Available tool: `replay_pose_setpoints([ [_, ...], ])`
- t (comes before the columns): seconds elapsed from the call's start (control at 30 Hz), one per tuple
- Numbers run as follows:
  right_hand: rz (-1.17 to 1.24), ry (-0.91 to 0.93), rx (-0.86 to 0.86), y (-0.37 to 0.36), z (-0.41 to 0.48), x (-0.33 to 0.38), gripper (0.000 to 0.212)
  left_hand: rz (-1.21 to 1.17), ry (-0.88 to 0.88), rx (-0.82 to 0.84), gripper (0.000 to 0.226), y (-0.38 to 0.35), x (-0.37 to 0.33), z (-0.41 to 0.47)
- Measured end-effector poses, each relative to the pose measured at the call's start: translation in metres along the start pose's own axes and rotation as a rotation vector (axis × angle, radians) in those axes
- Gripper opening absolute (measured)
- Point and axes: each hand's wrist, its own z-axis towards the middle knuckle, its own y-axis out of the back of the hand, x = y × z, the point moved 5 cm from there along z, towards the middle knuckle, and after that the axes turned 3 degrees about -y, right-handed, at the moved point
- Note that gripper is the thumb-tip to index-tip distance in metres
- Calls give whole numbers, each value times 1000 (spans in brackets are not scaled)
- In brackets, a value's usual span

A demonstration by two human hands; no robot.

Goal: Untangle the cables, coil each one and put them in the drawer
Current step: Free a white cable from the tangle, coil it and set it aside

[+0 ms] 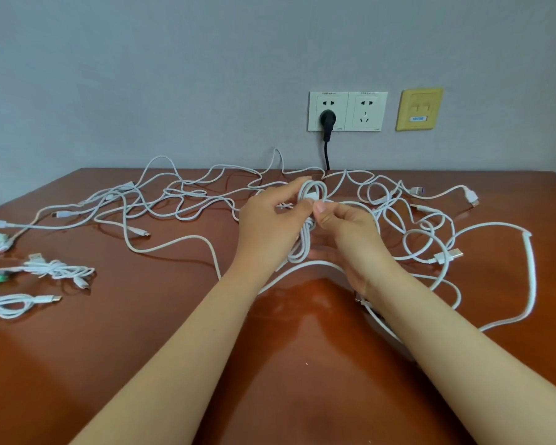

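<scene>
Left hand (270,223) had its fingers curled round the top loop of a coiled white cable (303,240). Right hand (347,232) pinched the same cable at the coil's waist with thumb and forefinger, its other fingers loosely bent below. The coil was held up between both hands, just above the bench (286,364), with its lower loops hanging down between the palms. One tail seemed to run off under the right wrist, but I couldn't tell for sure that it was the same cable.

Handling, as a guess: light, thin, soft and springy. Loops will pop open if the waist pinch lets go. Best hold is at the waist where the strands cross, or at a plug end, not mid-strand. The smooth jacket is likely a bit slippery.

Beyond the hands and out to both sides, a tangle of white cables (174,191) sprawled over the bench, uncoiled. A USB plug (453,253) lay just right of the right hand. Far left of the left hand were finished bundles: one knotted bundle (60,270) and one looped bundle (5,306). Behind the hands was a wall socket (328,104) with a black plug (327,118) in it. No drawer in view. Most of the task was left.
</scene>
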Motion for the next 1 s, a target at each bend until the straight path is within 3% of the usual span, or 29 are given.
replay_pose_setpoints([
  [0.2,-11,39,-2,0,1,4,14,-179,191,-2,26,2,11,2],
  [0.47,-93,36,-209,13,7,1,11,181,20,132,42,-9,-2,-4],
  [0.7,-111,64,-166,11,5,1,9,58,64,73,13,-2,1,3],
  [0.83,-115,139,-167,11,2,10,7,-31,18,48,22,5,-3,6],
  [1.0,-132,182,-239,12,3,13,9,-132,41,80,16,4,-3,4],
])
